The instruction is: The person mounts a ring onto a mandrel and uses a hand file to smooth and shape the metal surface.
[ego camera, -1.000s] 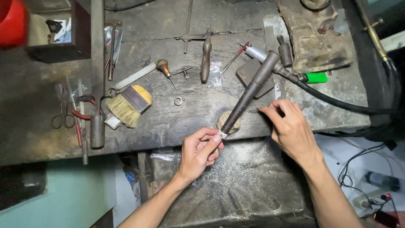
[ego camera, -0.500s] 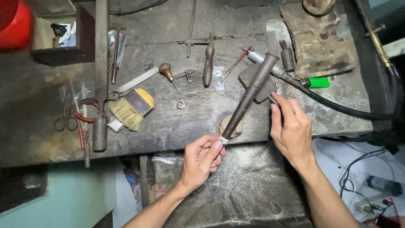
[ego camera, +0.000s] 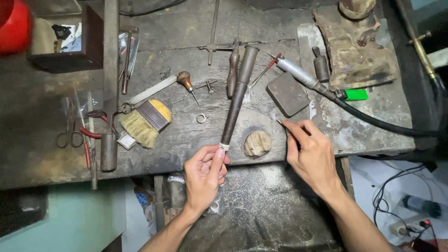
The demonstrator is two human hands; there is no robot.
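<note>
- One left hand (ego camera: 204,175): grip closed around the narrow end of one long tapered mandrel (ego camera: 237,95), which lies aslant on the bench (ego camera: 42,154); a pale ring band (ego camera: 224,146) sits by the thumb.
- One right hand (ego camera: 311,151): fingers pinched on one thin pointed tool (ego camera: 281,123), near one rounded wooden peg (ego camera: 257,143).
- Risk, judged: the band may slide off the taper if the mandrel tips; the point could skid.
- Also counted: one brush (ego camera: 143,122), one loose ring (ego camera: 201,118), one green lighter (ego camera: 355,94).
</note>
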